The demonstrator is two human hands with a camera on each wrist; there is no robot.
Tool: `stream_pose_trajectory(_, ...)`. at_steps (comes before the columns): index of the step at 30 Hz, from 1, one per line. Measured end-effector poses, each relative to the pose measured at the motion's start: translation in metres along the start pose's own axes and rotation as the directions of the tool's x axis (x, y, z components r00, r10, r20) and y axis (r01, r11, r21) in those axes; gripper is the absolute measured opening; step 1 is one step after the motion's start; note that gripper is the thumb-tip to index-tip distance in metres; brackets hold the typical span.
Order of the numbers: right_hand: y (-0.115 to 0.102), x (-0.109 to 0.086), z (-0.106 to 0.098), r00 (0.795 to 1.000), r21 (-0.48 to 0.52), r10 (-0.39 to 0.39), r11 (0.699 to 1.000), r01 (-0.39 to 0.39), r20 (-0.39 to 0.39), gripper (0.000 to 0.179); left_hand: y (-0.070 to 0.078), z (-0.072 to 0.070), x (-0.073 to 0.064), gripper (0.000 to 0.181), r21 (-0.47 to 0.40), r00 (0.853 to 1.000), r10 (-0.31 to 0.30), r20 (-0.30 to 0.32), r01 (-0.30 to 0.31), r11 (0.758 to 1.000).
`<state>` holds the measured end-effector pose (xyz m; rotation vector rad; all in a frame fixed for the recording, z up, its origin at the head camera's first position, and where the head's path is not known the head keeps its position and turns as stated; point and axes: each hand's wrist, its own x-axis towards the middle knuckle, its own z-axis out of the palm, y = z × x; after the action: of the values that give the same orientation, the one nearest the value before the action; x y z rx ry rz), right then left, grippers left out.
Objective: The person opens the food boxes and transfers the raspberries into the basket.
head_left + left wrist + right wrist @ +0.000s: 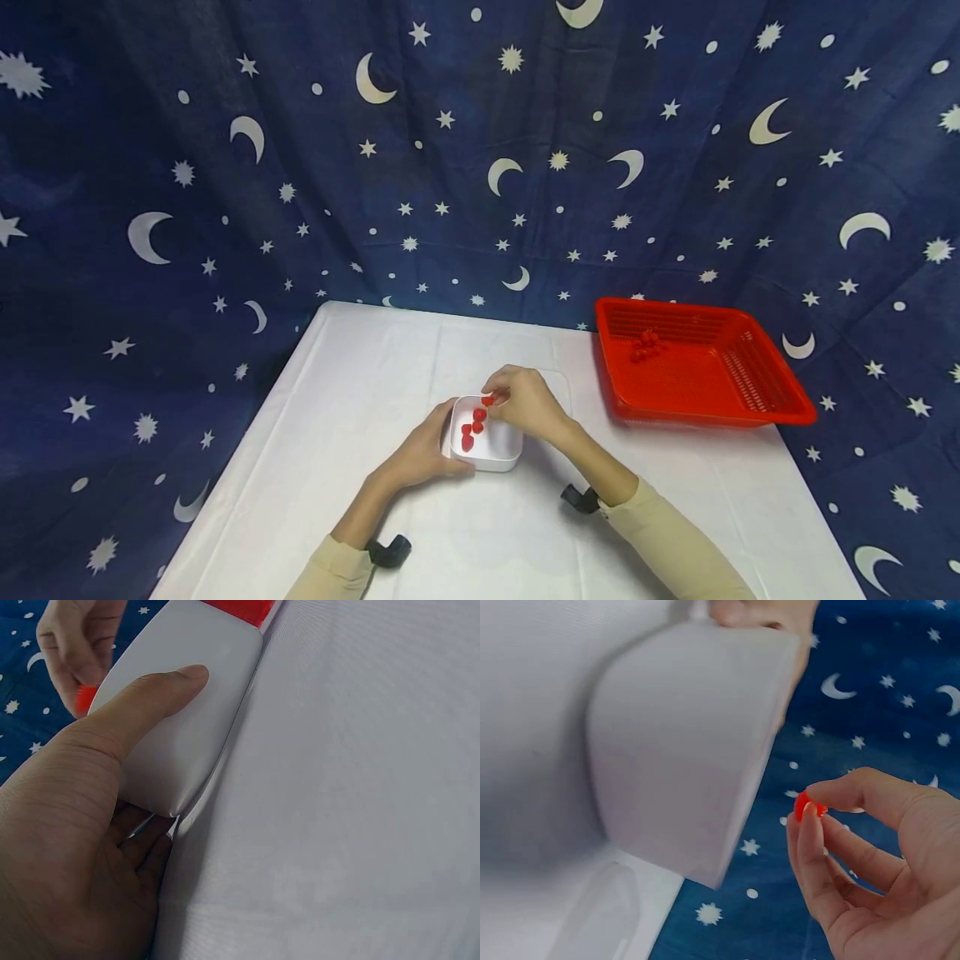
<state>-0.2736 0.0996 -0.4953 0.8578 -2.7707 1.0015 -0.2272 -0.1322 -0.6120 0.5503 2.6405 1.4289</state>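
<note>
A white square box (491, 465) with rounded corners stands on the table, its top uncovered. My left hand (422, 452) grips it from the left side, the thumb (169, 694) lying along the near wall. Over the box's far right rim, my right hand (529, 405) pinches a small red berry-like piece (807, 805) between thumb and fingertips. Several similar red pieces (478, 414) lie inside the box towards its left side. Their exact kind is too small to tell.
A red plastic basket (705, 390) with slotted walls sits at the right back of the white-covered table (360, 358), holding more red pieces (648, 345). A clear flat lid (604, 911) lies beyond the box. Behind the table hangs a blue moon-and-star cloth (450, 167).
</note>
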Motion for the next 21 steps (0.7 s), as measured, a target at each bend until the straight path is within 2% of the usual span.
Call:
stream_pose_trajectory(6, 0.001, 0.008, -0.021, 0.997, 0.102, 0.010, 0.995, -0.002, -0.080, 0.018, 0.001, 0.000, 0.000, 0.120, 0.009, 1.000, -0.026, 0.006, 0.026, 1.000)
stream_pose_trajectory(12, 0.004, 0.025, -0.045, 0.981, 0.169, 0.049, 0.986, -0.016, -0.190, 0.017, 0.003, -0.002, -0.001, 0.123, 0.010, 1.000, -0.026, 0.005, 0.026, 1.000)
stream_pose_trajectory(17, 0.012, 0.042, -0.073, 0.950, 0.148, 0.059, 0.989, -0.013, -0.308, 0.017, 0.001, -0.001, 0.001, 0.121, 0.008, 1.000, 0.003, -0.003, -0.003, 1.000)
stream_pose_trajectory(21, 0.026, 0.051, -0.096, 0.910, 0.145, 0.114, 0.988, -0.060, -0.398, 0.017, -0.001, 0.001, 0.001, 0.122, 0.005, 1.000, 0.000, 0.000, 0.000, 1.000)
